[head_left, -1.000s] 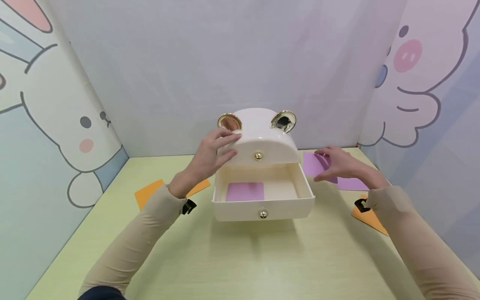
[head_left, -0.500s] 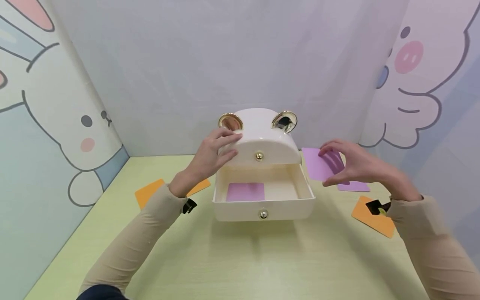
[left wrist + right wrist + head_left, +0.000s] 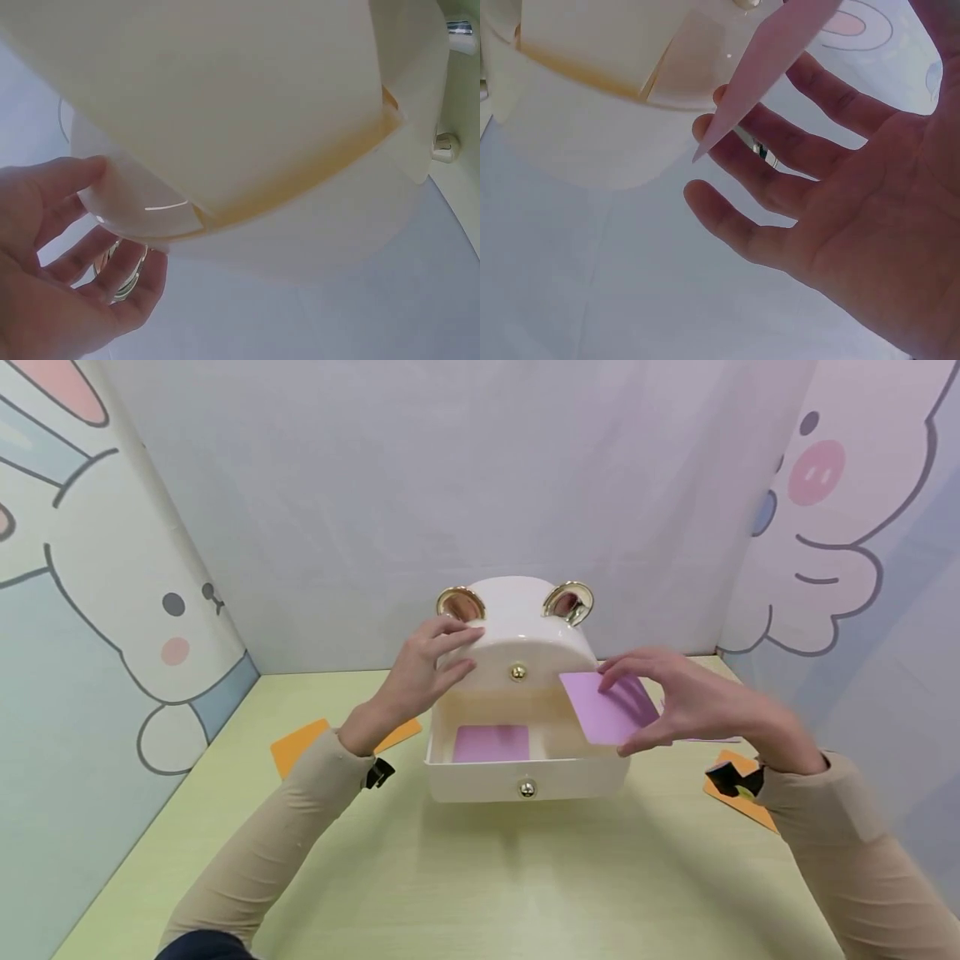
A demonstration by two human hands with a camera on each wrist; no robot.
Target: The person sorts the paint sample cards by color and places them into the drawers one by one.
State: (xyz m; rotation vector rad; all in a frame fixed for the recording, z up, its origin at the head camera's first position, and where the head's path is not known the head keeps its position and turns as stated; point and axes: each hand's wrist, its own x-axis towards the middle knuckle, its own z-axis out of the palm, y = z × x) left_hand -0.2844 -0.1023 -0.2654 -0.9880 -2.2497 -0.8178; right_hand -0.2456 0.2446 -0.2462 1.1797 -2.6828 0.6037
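A white storage box (image 3: 517, 602) with two gold ears has its lower drawer (image 3: 480, 781) pulled out. One purple card (image 3: 491, 743) lies in the drawer's left part. My left hand (image 3: 412, 668) holds the box at its upper left, thumb toward the front and fingers by the left ear; the left wrist view shows the fingers (image 3: 139, 281) curving round the rounded edge. Between thumb and fingers, my right hand (image 3: 690, 693) holds another purple card (image 3: 603, 706) by its right side, over the drawer's right part. That card (image 3: 761, 75) looks tilted in the right wrist view.
Orange cards (image 3: 300, 745) lie on the table left of the box, partly behind my left arm. At the right, another orange card (image 3: 750, 810) is partly under my right wrist. Purple card edges (image 3: 705, 741) show behind my right hand. Printed curtains surround the table.
My right hand has lifted a purple card from the table right of the box and carried it left over the drawer. My left hand has stayed on the box.
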